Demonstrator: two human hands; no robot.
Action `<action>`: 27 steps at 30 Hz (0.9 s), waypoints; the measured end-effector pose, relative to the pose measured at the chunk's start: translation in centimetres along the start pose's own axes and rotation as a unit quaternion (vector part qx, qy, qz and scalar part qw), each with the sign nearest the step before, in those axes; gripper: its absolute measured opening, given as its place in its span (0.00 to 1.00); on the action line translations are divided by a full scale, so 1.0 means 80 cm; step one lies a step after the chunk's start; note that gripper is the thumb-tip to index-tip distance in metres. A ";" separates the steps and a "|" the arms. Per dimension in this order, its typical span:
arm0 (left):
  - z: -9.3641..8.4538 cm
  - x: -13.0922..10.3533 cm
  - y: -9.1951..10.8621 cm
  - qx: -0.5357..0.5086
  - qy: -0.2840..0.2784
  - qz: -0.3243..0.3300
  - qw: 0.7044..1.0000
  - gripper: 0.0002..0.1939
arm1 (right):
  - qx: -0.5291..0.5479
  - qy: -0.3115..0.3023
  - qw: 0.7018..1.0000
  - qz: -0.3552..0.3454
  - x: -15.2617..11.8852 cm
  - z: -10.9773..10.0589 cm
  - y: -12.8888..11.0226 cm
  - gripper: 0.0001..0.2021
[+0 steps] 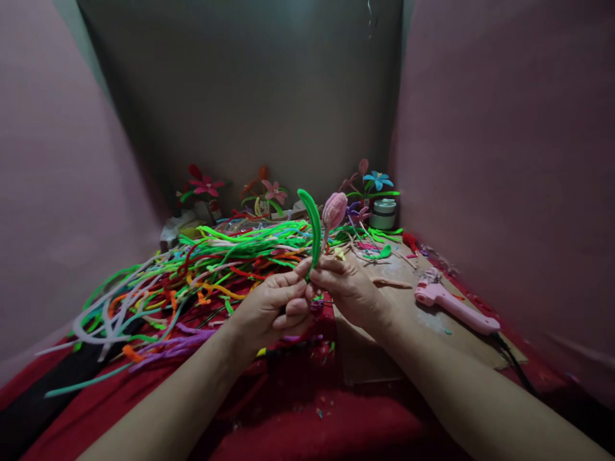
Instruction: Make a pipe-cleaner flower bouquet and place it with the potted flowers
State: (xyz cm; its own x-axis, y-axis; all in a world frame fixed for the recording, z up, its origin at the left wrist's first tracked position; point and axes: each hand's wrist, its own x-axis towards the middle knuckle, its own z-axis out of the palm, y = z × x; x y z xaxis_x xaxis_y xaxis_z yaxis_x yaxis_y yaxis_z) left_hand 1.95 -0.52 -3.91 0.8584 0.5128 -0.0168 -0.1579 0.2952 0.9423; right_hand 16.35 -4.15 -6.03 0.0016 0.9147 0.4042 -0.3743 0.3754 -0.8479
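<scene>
In the middle of the head view I hold up a pipe-cleaner flower with a pink bud (334, 210) and a long curved green leaf (314, 227). The fingers of my left hand (281, 298) are closed around the lower stem. My right hand (348, 288) pinches at the base of the leaf, close against the left fingertips. Fingers hide the stem and the spot where leaf and stem meet.
Loose pipe cleaners (250, 240) in many colours pile up at left. A pink glue gun (456, 307) lies on a cardboard sheet (408, 320) at right. Finished flowers (206, 184) and a lidded jar (383, 214) stand behind. Red cloth (307, 429) covers the table.
</scene>
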 end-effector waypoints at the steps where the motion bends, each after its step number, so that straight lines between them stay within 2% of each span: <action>1: 0.000 0.000 0.000 0.061 0.031 0.019 0.997 0.06 | -0.010 0.026 1.000 -0.014 0.000 0.001 0.001 0.06; 2: 0.001 0.001 -0.001 0.141 0.075 0.052 0.986 0.09 | -0.018 0.054 0.998 -0.025 0.001 0.002 0.002 0.05; 3: 0.001 0.001 -0.003 0.229 0.123 0.096 0.961 0.09 | -0.025 0.080 0.996 -0.028 0.001 0.002 0.003 0.05; 5: 0.001 0.002 -0.008 0.388 0.209 0.187 0.878 0.06 | -0.039 0.119 0.992 -0.030 0.000 0.005 0.004 0.04; 6: 0.002 0.002 -0.011 0.441 0.234 0.219 0.838 0.04 | -0.050 0.127 0.990 -0.032 0.000 0.006 0.004 0.04; 7: 0.002 0.002 -0.012 0.469 0.247 0.236 0.814 0.03 | -0.065 0.126 0.989 -0.034 -0.001 0.008 0.004 0.05; 8: 0.003 0.002 -0.013 0.473 0.251 0.238 0.810 0.03 | -0.079 0.119 0.989 -0.032 -0.002 0.009 0.003 0.05; 9: 0.004 0.002 -0.012 0.457 0.247 0.227 0.824 0.04 | -0.087 0.112 0.990 -0.030 -0.002 0.009 0.001 0.06; 12: 0.007 0.001 -0.007 0.313 0.195 0.145 0.918 0.12 | -0.074 0.084 0.994 -0.011 -0.002 0.008 -0.002 0.09; 14: 0.007 0.001 -0.004 0.185 0.142 0.092 0.968 0.13 | -0.058 0.060 0.996 -0.003 -0.001 0.005 -0.002 0.10; 16: 0.004 0.001 -0.003 0.064 0.089 0.061 0.992 0.10 | -0.039 0.030 0.999 0.005 0.000 0.002 -0.002 0.11; 18: 0.001 0.001 -0.004 -0.023 0.027 0.035 0.999 0.08 | -0.008 0.000 1.000 0.014 0.000 0.001 -0.001 0.11; 20: -0.001 0.001 -0.003 -0.051 -0.022 0.012 0.998 0.07 | 0.005 -0.010 1.000 0.012 0.000 0.002 -0.001 0.09; 21: -0.001 0.001 -0.003 -0.032 -0.026 0.005 0.999 0.08 | -0.003 -0.003 1.000 0.005 -0.001 0.003 -0.002 0.08; 23: 0.002 0.000 -0.003 0.083 0.027 0.030 0.996 0.09 | -0.043 0.037 0.998 -0.017 -0.002 0.006 -0.004 0.07; 24: 0.003 0.000 -0.004 0.171 0.078 0.069 0.980 0.10 | -0.066 0.062 0.996 -0.027 -0.003 0.008 -0.005 0.07; 25: 0.005 0.000 -0.006 0.270 0.134 0.119 0.946 0.09 | -0.086 0.084 0.992 -0.034 -0.004 0.010 -0.006 0.07; 27: 0.005 0.000 -0.013 0.449 0.220 0.211 0.840 0.06 | -0.116 0.115 0.986 -0.044 -0.006 0.013 -0.006 0.06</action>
State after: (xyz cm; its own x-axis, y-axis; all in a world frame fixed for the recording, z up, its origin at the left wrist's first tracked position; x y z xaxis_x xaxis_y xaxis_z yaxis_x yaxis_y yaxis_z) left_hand 2.29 -1.17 -4.71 0.5230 0.7261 0.4463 0.1989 -0.6132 0.7645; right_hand 15.53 -4.94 -5.45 0.2447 0.8766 0.4144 -0.1421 0.4552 -0.8790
